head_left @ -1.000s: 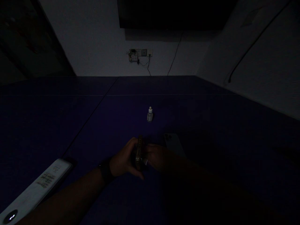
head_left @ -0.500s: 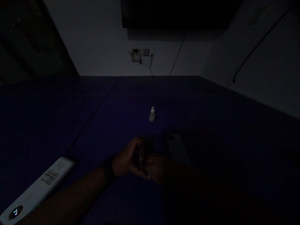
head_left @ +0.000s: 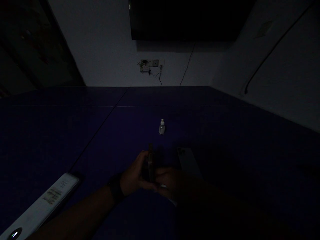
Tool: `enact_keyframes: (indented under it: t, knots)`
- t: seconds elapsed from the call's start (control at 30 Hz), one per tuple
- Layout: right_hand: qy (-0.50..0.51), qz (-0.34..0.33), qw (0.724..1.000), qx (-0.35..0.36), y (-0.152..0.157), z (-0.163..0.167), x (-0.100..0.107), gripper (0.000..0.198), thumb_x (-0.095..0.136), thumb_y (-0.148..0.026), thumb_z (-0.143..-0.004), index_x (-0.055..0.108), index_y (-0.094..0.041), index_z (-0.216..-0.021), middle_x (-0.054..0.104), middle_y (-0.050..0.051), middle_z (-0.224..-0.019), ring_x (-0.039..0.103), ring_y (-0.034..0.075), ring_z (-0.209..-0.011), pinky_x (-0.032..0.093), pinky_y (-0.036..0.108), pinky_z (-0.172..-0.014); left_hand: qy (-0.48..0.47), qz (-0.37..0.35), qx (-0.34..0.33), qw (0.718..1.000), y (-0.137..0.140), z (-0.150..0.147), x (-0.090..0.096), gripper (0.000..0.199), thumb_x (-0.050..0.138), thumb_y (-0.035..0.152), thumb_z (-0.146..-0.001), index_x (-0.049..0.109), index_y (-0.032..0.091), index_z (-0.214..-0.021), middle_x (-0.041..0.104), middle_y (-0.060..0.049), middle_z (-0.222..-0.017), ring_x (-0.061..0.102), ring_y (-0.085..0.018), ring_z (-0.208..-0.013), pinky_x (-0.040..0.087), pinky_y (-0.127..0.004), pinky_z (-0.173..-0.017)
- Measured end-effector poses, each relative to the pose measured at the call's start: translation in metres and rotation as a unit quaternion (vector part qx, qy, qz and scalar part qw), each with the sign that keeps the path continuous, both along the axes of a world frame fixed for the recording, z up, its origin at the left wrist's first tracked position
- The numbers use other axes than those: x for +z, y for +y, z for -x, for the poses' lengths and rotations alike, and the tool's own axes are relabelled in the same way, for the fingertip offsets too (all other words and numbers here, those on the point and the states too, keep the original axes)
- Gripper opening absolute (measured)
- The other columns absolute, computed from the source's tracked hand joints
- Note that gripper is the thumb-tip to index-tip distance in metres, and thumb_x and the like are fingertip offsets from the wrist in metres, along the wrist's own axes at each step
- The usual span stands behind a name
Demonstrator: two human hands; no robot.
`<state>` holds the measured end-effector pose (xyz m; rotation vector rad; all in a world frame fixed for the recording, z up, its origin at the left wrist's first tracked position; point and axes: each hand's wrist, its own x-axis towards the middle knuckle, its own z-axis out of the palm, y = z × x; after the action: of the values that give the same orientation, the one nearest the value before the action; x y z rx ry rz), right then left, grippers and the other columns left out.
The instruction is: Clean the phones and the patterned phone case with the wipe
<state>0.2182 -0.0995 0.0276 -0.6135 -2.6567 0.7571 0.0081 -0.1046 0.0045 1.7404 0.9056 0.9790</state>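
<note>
In the dim head view, my left hand (head_left: 132,176), with a dark watch (head_left: 116,188) on its wrist, is closed round a phone (head_left: 150,163) turned edge-on. My fingers grip it along its edges above the tabletop. My right hand (head_left: 168,178) lies close against the phone's right face, fingers curled. A thin white piece (head_left: 172,201) of cloth or paper shows beneath those fingers; the dark hides most of it. Beyond the hands stands a small dropper bottle (head_left: 161,129) with a white cap. A second phone (head_left: 188,160), pale-backed, lies camera side up, partly behind my right arm.
A long white device (head_left: 45,201) with a lit round display rests at the left on the dark blue table (head_left: 125,133). A seam crosses the tabletop. At the back are a wall-mounted screen (head_left: 185,20), wall sockets (head_left: 150,64) and hanging cables.
The view has tilted slightly up, so the scene sits lower. The phone has turned a little in my left hand. More of the white piece shows below my right hand.
</note>
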Motion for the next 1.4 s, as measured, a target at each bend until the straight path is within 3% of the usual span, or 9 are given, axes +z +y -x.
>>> enact_keyframes:
  t: [0.2, 0.37, 0.53, 0.73, 0.87, 0.93, 1.1, 1.23, 1.4]
  knots:
    - [0.083, 0.092, 0.989, -0.076, -0.007, 0.007, 0.010, 0.010, 0.074, -0.018, -0.078, 0.065, -0.015, -0.076, 0.064, 0.001, -0.084, 0.060, 0.012, -0.071, 0.043, 0.022, -0.062, 0.003, -0.033, 0.026, 0.999, -0.002, -0.001, 0.000, 0.095, 0.060, 0.077, -0.083, 0.026, 0.023, -0.154, 0.049, -0.015, -0.139, 0.047, -0.037, -0.127, 0.037, -0.055, -0.109]
    - [0.012, 0.209, 0.959, -0.192, -0.011, 0.005, 0.030, 0.027, 0.076, -0.029, -0.074, 0.055, -0.017, -0.063, 0.050, -0.006, -0.060, 0.044, 0.008, -0.054, 0.028, 0.022, -0.049, 0.070, -0.151, 0.048, 0.985, 0.008, 0.007, 0.001, 0.134, 0.063, 0.088, -0.067, -0.011, 0.025, -0.159, 0.007, -0.020, -0.163, 0.012, -0.047, -0.149, 0.017, -0.070, -0.116]
    - [-0.018, 0.285, 0.929, -0.236, -0.010, 0.002, 0.037, 0.029, 0.077, -0.041, -0.074, 0.062, -0.017, -0.070, 0.055, -0.003, -0.063, 0.045, 0.010, -0.056, 0.026, 0.023, -0.049, 0.164, -0.199, -0.078, 0.963, 0.018, 0.019, -0.003, 0.152, 0.081, 0.084, -0.042, 0.004, 0.027, -0.160, 0.002, -0.022, -0.166, 0.007, -0.053, -0.149, 0.017, -0.074, -0.115]
    - [-0.043, 0.330, 0.923, -0.194, -0.008, 0.006, 0.041, 0.030, 0.078, -0.038, -0.072, 0.058, -0.016, -0.066, 0.049, -0.006, -0.060, 0.041, 0.008, -0.055, 0.026, 0.023, -0.049, 0.155, -0.208, -0.071, 0.963, 0.020, 0.020, -0.012, 0.144, 0.089, 0.076, -0.038, 0.019, 0.025, -0.153, -0.005, -0.025, -0.165, 0.006, -0.053, -0.150, 0.024, -0.072, -0.114]
    - [-0.070, 0.381, 0.914, -0.124, 0.007, -0.007, 0.049, 0.024, 0.077, -0.035, -0.073, 0.066, -0.015, -0.081, 0.057, -0.004, -0.068, 0.050, 0.010, -0.059, 0.034, 0.022, -0.053, 0.140, -0.210, -0.084, 0.964, 0.021, 0.020, -0.009, 0.136, 0.091, 0.072, -0.039, 0.021, 0.026, -0.147, 0.010, -0.024, -0.161, 0.014, -0.052, -0.148, 0.026, -0.072, -0.113]
    - [-0.073, 0.339, 0.930, -0.120, 0.018, -0.017, 0.050, 0.022, 0.074, -0.035, -0.077, 0.067, -0.016, -0.086, 0.063, -0.002, -0.075, 0.056, 0.013, -0.065, 0.039, 0.023, -0.058, 0.128, -0.211, -0.095, 0.964, 0.021, 0.019, -0.004, 0.133, 0.092, 0.070, -0.039, 0.023, 0.027, -0.144, 0.018, -0.022, -0.156, 0.021, -0.050, -0.145, 0.030, -0.070, -0.112]
    - [-0.012, 0.024, 0.991, -0.134, 0.030, -0.023, 0.035, 0.008, 0.064, -0.020, -0.086, 0.068, -0.015, -0.090, 0.067, 0.006, -0.090, 0.061, 0.017, -0.079, 0.047, 0.030, -0.075, 0.104, -0.205, -0.110, 0.967, 0.019, 0.016, 0.004, 0.128, 0.092, 0.067, -0.040, 0.023, 0.029, -0.142, 0.024, -0.018, -0.147, 0.031, -0.046, -0.139, 0.038, -0.064, -0.109]
    - [-0.035, -0.036, 0.999, -0.020, 0.020, -0.008, 0.018, 0.014, 0.058, -0.006, -0.086, 0.070, -0.013, -0.090, 0.067, 0.008, -0.095, 0.062, 0.017, -0.084, 0.050, 0.028, -0.075, 0.117, -0.208, -0.115, 0.964, 0.020, 0.016, 0.003, 0.132, 0.093, 0.065, -0.039, 0.021, 0.029, -0.143, 0.024, -0.018, -0.145, 0.026, -0.048, -0.140, 0.037, -0.066, -0.109]
    - [-0.095, -0.102, 0.990, 0.010, 0.007, 0.005, 0.007, 0.016, 0.057, -0.007, -0.089, 0.070, -0.012, -0.096, 0.069, 0.010, -0.100, 0.062, 0.020, -0.093, 0.052, 0.033, -0.081, 0.132, -0.224, -0.113, 0.959, 0.022, 0.016, -0.002, 0.131, 0.092, 0.067, -0.038, 0.022, 0.028, -0.142, 0.026, -0.018, -0.144, 0.023, -0.048, -0.141, 0.036, -0.066, -0.109]
